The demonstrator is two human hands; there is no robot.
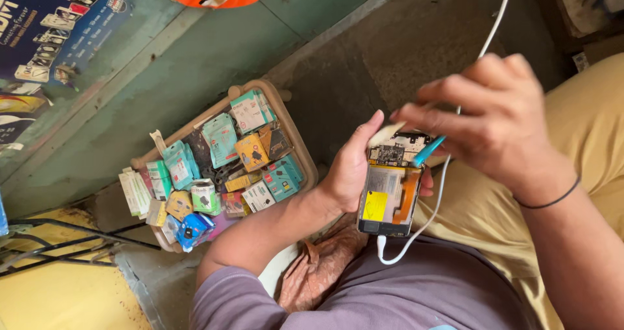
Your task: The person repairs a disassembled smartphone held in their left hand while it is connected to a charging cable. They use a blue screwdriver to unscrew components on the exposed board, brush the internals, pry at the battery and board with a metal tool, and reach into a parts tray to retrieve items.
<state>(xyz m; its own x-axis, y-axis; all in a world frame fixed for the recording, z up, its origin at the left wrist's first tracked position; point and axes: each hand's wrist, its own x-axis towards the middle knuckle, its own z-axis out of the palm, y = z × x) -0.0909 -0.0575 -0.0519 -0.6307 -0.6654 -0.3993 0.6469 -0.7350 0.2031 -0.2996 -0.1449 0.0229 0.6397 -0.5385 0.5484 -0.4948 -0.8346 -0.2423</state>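
Head view, single frame.

Item 1: opened smartphone with its back cover removed (390, 190), circuit board, yellow label and orange flex strip showing. It is lying upright in the left hand (351, 171), over the lap in tan trousers (481, 219). The left hand is gripping it from the side, thumb reaching up along the phone's upper left edge, fingertips wrapping round the right edge.

Item 2: thin blue-handled tool (429, 150), slanting down toward the phone's upper right corner beside the circuit board. The right hand (484, 118) is closing around it from above the phone, fingers curled. Whether the tip is touching the board cannot be told. A black band (552, 202) is circling the right wrist.

Item 3: white cable (434, 206), looping from below the phone's bottom edge, up past its right side and behind the right hand.

Item 4: beige plastic tray (296, 132), left of the phone on the grey floor, holding many small packaged parts in teal, yellow and white packets (221, 138).

Item 5: crumpled brown cloth (322, 265), lying below-left of the phone.

Item 6: black cables (65, 239), running far left of the phone, beyond the tray.
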